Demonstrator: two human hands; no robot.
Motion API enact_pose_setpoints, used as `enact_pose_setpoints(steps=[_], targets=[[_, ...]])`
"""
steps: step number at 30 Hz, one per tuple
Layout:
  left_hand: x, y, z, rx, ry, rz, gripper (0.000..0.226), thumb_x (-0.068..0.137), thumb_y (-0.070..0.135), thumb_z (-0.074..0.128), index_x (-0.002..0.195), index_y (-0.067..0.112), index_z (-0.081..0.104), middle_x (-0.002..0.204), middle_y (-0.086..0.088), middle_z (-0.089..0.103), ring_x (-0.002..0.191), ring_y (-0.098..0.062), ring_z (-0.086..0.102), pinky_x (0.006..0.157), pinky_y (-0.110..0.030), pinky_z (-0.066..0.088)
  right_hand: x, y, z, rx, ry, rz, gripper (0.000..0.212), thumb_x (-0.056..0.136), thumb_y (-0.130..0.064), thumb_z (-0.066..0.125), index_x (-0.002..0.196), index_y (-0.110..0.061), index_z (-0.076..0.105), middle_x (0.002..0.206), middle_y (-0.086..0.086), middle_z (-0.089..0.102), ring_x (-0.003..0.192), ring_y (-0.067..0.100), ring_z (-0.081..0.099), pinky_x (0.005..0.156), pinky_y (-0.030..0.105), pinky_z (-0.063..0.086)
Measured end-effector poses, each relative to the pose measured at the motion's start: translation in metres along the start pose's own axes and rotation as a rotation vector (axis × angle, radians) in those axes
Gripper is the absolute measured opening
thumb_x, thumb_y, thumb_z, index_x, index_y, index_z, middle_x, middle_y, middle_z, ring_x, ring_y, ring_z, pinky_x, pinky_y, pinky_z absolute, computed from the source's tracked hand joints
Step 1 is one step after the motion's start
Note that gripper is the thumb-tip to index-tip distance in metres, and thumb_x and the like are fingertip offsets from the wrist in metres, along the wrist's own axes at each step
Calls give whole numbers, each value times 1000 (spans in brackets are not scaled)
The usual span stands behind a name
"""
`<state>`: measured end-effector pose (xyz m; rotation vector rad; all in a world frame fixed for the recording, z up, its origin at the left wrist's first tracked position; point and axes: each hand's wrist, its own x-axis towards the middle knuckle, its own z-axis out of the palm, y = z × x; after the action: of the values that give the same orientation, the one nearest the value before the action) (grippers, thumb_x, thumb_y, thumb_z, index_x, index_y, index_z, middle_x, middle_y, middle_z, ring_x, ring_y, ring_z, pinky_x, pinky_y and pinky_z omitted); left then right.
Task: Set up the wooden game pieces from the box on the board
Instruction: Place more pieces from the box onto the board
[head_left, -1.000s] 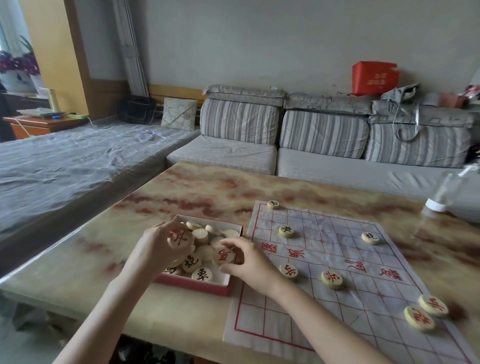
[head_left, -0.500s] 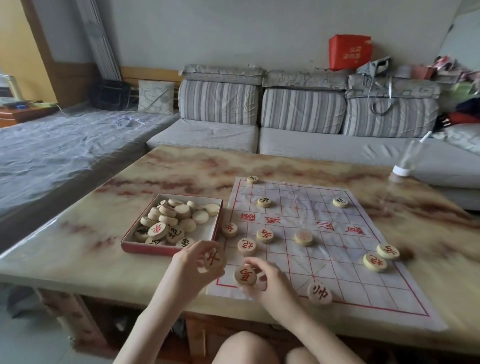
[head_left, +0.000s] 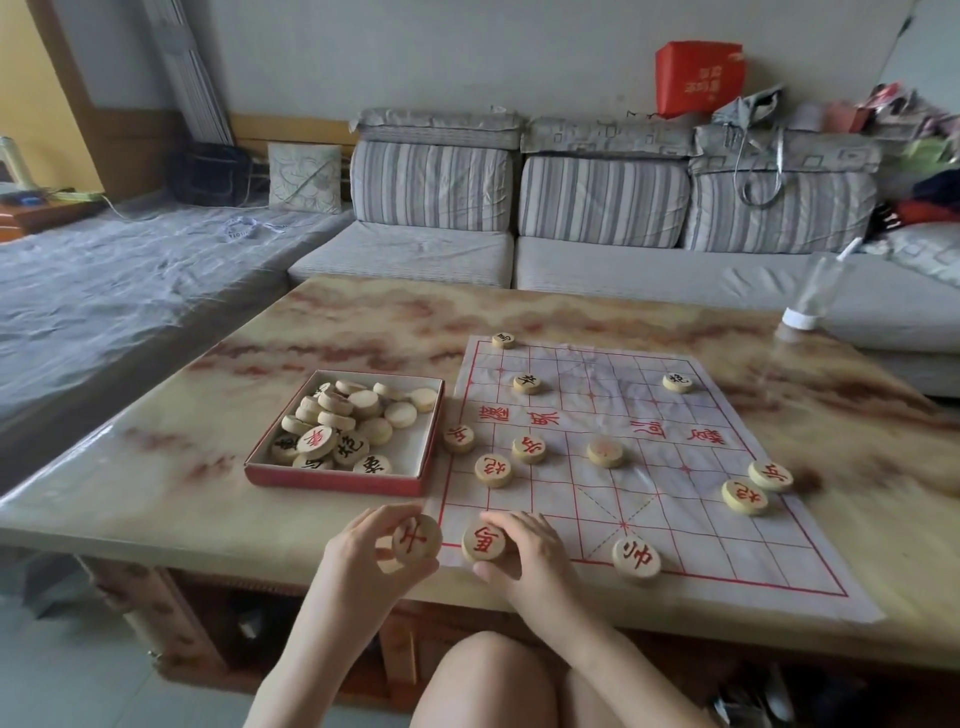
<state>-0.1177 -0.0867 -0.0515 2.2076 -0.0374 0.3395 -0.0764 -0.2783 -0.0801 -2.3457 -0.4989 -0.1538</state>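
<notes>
Down at the near edge of the table (head_left: 156, 467), both hands are closed round game pieces. The left hand (head_left: 358, 556) has its thumb and curled fingers around a round wooden piece (head_left: 416, 538) with a red character, held face up just off the board's near left corner. Just to the right of it, the right hand (head_left: 535, 558) pinches a second red-lettered piece (head_left: 484, 542) between thumb and fingertips, at the corner of the printed grid; whether that piece touches the sheet cannot be told. The two held pieces sit side by side, close but apart. Beyond the left hand lies the red box (head_left: 332, 480), open, with a heap of pale pieces (head_left: 353, 415) inside, some showing red or black characters. The board (head_left: 701, 525), a thin white sheet with red lines, spreads out beyond and to the right of the right hand. Nearest that hand on its right stands a red-marked piece (head_left: 636, 558) on the near edge line. Further out from the grips, three red pieces (head_left: 493, 470) cluster near the box, and two more (head_left: 744, 497) rest at the board's right edge.
</notes>
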Motion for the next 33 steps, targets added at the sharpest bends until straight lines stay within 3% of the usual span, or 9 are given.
enact_pose_setpoints(steps=[4, 7, 11, 13, 16, 22, 25, 30, 33], targets=[[-1, 6, 6, 1, -17, 13, 45, 63, 16, 82, 101, 32, 63, 95, 24, 59, 87, -1, 61, 74, 0, 45, -4, 0, 0, 2, 13, -25, 48, 82, -33, 64, 128, -21, 52, 125, -16, 49, 119, 0, 39, 105, 16, 29], [0, 14, 16, -4, -59, 45, 44, 64, 19, 82, 98, 37, 61, 97, 22, 60, 86, -4, 63, 77, -11, 51, -14, 4, -11, 88, 59, 8, 44, 83, -26, 66, 125, -25, 54, 124, -19, 46, 119, -5, 39, 104, 10, 28], [5, 30, 40, 38, -124, 85, 42, 68, 26, 78, 106, 32, 61, 97, 26, 54, 87, -3, 60, 78, -17, 51, -34, 16, -41, 172, 267, 130, 43, 80, -12, 70, 110, -40, 54, 106, -20, 54, 98, 2, 51, 86, 9, 39], [8, 42, 57, 56, -167, 105, 45, 70, 28, 76, 111, 31, 59, 99, 24, 53, 88, -4, 57, 79, -15, 48, -47, 20, -58, 241, 356, 239, 38, 80, -13, 69, 107, -38, 59, 99, -17, 57, 88, 7, 54, 79, 15, 41], [13, 57, 84, 113, -222, 139, 48, 73, 34, 73, 117, 32, 55, 110, 16, 56, 89, -4, 50, 82, -16, 42, -70, 27, -76, 372, 405, 352, 30, 82, -17, 67, 104, -37, 63, 100, -11, 62, 87, 10, 59, 74, 17, 43], [20, 67, 121, 215, -260, 213, 50, 77, 38, 66, 125, 30, 50, 120, 14, 54, 111, -6, 45, 88, -14, 34, -89, 41, -94, 465, 407, 430, 31, 82, -13, 67, 101, -37, 64, 101, -8, 64, 92, 12, 61, 73, 14, 40], [22, 66, 131, 217, -246, 228, 51, 80, 40, 64, 127, 30, 50, 123, 16, 53, 114, -5, 41, 92, -15, 36, -90, 46, -96, 472, 409, 435, 31, 82, -12, 67, 101, -37, 65, 100, -7, 66, 94, 13, 62, 76, 16, 41], [23, 63, 135, 220, -246, 248, 53, 79, 42, 63, 129, 31, 49, 126, 18, 52, 117, -4, 38, 95, -13, 33, -90, 50, -89, 460, 375, 423, 35, 83, -8, 65, 100, -38, 64, 101, -19, 67, 96, 1, 60, 80, 16, 48], [23, 62, 134, 205, -238, 258, 57, 78, 42, 64, 131, 32, 46, 127, 19, 51, 118, -3, 37, 94, -10, 28, -91, 51, -84, 476, 360, 455, 34, 83, -9, 66, 100, -38, 65, 98, -10, 68, 92, 3, 61, 80, 19, 46]])
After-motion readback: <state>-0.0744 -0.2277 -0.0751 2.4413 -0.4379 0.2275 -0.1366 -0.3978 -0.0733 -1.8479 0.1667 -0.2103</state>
